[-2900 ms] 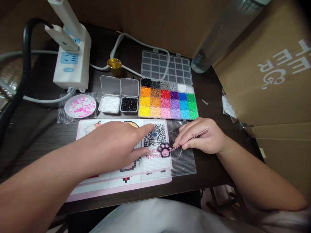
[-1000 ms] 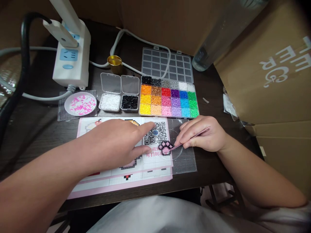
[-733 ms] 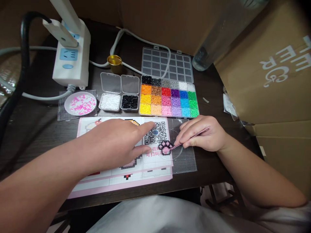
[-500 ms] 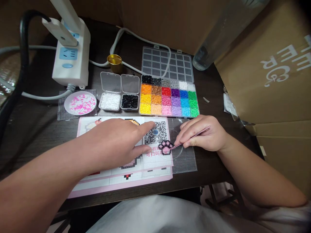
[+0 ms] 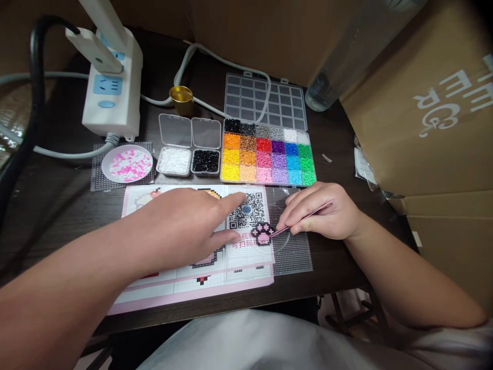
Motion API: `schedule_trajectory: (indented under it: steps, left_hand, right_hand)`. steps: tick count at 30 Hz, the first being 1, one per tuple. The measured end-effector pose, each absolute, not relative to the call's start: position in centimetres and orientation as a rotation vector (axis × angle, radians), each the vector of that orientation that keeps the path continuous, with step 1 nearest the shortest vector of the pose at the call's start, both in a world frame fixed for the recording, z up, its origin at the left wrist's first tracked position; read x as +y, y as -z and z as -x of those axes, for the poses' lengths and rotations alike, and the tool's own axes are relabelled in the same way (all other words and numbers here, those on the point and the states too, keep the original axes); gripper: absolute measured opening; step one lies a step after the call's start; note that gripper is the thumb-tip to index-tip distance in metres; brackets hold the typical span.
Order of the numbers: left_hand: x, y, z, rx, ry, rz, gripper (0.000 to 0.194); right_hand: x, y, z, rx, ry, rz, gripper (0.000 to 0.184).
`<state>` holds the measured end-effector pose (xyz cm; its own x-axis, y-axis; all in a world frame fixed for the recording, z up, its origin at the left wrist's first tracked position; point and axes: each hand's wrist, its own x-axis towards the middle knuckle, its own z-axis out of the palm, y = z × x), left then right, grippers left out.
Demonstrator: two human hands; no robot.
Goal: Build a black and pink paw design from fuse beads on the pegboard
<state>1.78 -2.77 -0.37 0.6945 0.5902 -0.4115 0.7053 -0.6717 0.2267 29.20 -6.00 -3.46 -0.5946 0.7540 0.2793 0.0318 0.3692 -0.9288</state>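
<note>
Pink tweezers [image 5: 308, 214] are pinched in my right hand [image 5: 323, 211], their tips at the right edge of a paw-shaped bead piece [image 5: 263, 234]. Black beads outline the paw and pink ones fill it. It sits on a clear pegboard [image 5: 295, 257] that overlaps the printed pattern sheets [image 5: 162, 295]. My left hand [image 5: 204, 223] rests over the sheets with thumb and index finger spread apart, holding nothing. Its fingertips lie beside a printed QR code [image 5: 254, 208], left of the paw; the other fingers are hidden beneath the hand.
Behind the sheets stand a sorted bead box [image 5: 265, 154] with its lid raised, a white bead box [image 5: 174, 161], a black bead box [image 5: 206, 162] and a dish of pink and white beads [image 5: 129, 163]. A power strip [image 5: 111, 97], gold cup [image 5: 182, 101] and clear bottle [image 5: 321, 95] are farther back.
</note>
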Motion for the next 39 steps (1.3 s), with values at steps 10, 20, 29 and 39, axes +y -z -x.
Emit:
schedule_trajectory:
  steps: [10,20,29,39]
  left_hand:
    - [-2.8,0.8,-1.5,1.016,0.456,-2.582,0.066]
    - [-2.7,0.2,-1.5,1.04,0.558,-2.526,0.069]
    - [-2.7,-0.5,-1.2,1.051,0.54,-2.502,0.066]
    - [-2.9,-0.8,-1.0,1.05,0.493,-2.483,0.065]
  right_hand:
    - [-6.1,3.2,-29.3,-1.792,-1.362,0.761,0.017]
    - [-6.0,3.6,-29.6,-1.258,-1.347,0.883,0.009]
    - [-4.8,3.6,-28.6,-1.001,-1.083,1.034,0.024]
    - [-4.1,3.0,-27.1,-0.93,-1.05,1.211,0.036]
